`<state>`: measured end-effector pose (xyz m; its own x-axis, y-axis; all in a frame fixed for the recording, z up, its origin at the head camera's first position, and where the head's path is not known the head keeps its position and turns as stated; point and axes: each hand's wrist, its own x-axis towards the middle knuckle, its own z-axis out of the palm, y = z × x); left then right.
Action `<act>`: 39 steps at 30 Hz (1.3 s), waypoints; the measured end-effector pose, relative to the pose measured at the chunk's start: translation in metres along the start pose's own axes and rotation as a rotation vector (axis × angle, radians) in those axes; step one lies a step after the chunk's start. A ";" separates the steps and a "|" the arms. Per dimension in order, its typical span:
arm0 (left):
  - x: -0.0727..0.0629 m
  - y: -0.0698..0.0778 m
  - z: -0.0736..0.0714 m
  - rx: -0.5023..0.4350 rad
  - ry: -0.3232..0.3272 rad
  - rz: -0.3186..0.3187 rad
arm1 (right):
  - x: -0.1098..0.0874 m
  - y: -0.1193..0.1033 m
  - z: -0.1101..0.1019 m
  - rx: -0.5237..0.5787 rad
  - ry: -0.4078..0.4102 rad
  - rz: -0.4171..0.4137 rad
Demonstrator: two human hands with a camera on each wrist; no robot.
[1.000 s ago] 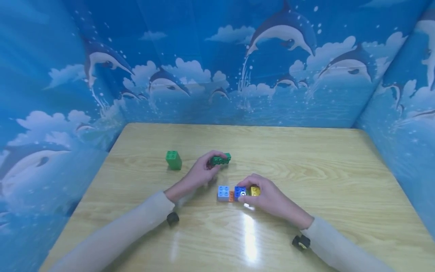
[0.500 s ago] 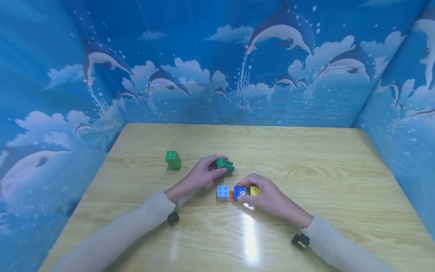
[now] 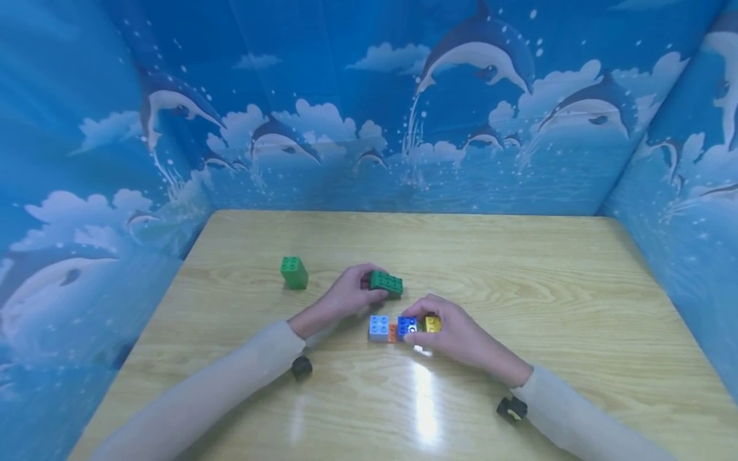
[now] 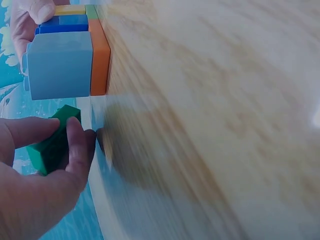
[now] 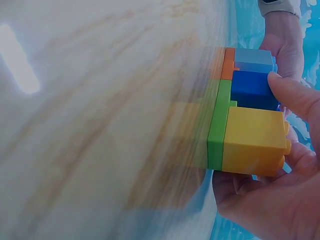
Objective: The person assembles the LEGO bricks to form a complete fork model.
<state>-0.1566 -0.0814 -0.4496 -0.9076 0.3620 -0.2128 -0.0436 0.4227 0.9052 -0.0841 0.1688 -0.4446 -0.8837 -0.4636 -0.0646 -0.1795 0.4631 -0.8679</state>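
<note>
My left hand [image 3: 350, 292] grips a dark green building brick [image 3: 387, 283] between thumb and fingers, its studs turned up in the head view. To the front right of it, my right hand [image 3: 457, 331] pinches the dark blue brick [image 5: 255, 89] of a joined row on the table. That row has a light blue brick [image 4: 60, 65] on an orange brick [image 4: 100, 62]. A yellow brick [image 5: 255, 140] sits on a flat light green brick [image 5: 218, 130]. The dark blue brick spans between them. In the left wrist view the held green brick is apart from the row.
A tall green block [image 3: 295, 273] with studs on top stands at the left of the wooden table [image 3: 519, 269]. Blue dolphin-print cloth [image 3: 323, 173] rises behind the table and at both sides.
My left hand has turned the dark green brick so its studs face up, and brought it slightly right and nearer the row. The right hand and the row stay in place.
</note>
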 end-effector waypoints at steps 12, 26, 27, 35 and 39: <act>0.011 0.004 0.005 0.240 0.036 0.002 | 0.001 -0.001 0.000 -0.001 0.001 0.014; 0.023 0.003 0.009 0.371 0.035 0.016 | 0.002 0.000 0.001 -0.009 -0.003 0.006; 0.023 0.003 0.009 0.371 0.033 0.018 | 0.002 0.000 0.001 -0.008 -0.004 0.007; 0.023 0.005 0.008 0.346 0.005 0.023 | 0.003 0.000 0.002 -0.017 -0.005 -0.006; 0.025 0.006 0.009 0.344 -0.016 0.041 | 0.001 0.000 0.002 -0.033 0.005 -0.018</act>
<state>-0.1755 -0.0625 -0.4524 -0.8991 0.3960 -0.1868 0.1385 0.6620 0.7366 -0.0840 0.1664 -0.4456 -0.8823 -0.4685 -0.0462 -0.2098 0.4792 -0.8523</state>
